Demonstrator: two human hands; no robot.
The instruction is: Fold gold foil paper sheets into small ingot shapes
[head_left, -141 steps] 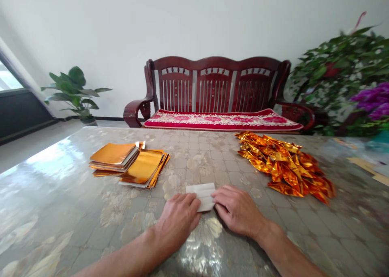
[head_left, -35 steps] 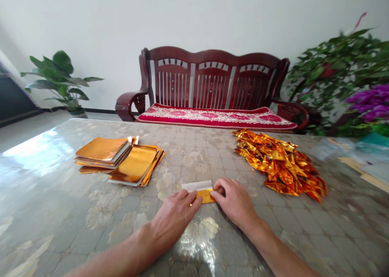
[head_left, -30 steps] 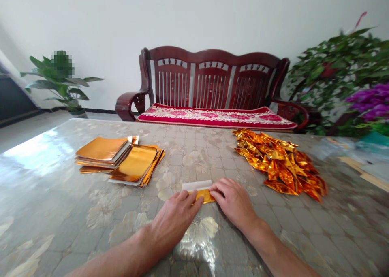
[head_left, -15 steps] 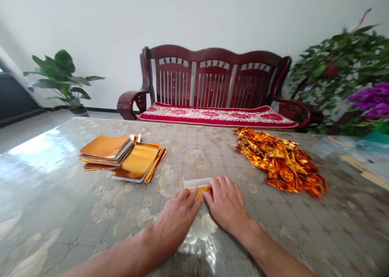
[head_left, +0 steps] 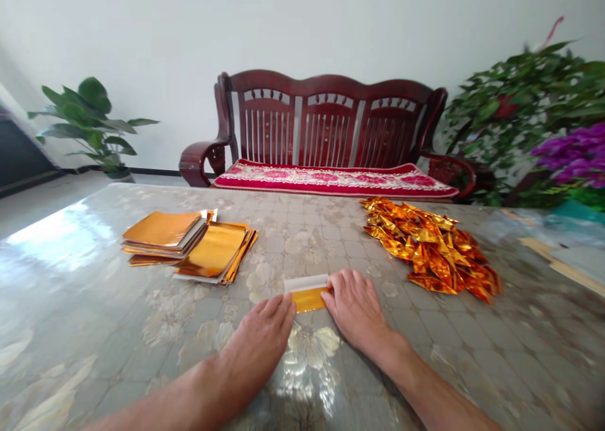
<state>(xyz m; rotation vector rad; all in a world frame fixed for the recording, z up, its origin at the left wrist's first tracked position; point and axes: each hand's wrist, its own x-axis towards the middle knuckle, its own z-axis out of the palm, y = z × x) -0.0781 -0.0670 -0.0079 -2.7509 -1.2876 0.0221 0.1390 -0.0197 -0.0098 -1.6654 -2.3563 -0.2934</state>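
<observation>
A sheet of gold foil paper, folded over with a white strip along its far side, lies on the table in front of me. My left hand is at its left end, fingers held together and touching the edge. At the other end, my right hand grips the paper, its thumb on the gold face and its fingers curled over the far corner. The fingertips partly hide both ends of the sheet.
Stacks of flat gold foil sheets lie to the left. A heap of folded foil pieces is at the right, with plastic wrapping beyond it. A wooden bench stands behind the glossy table.
Both hands have moved apart from the middle of the paper towards its ends, the left hand mostly, uncovering more of the gold face. The view has shifted slightly.
</observation>
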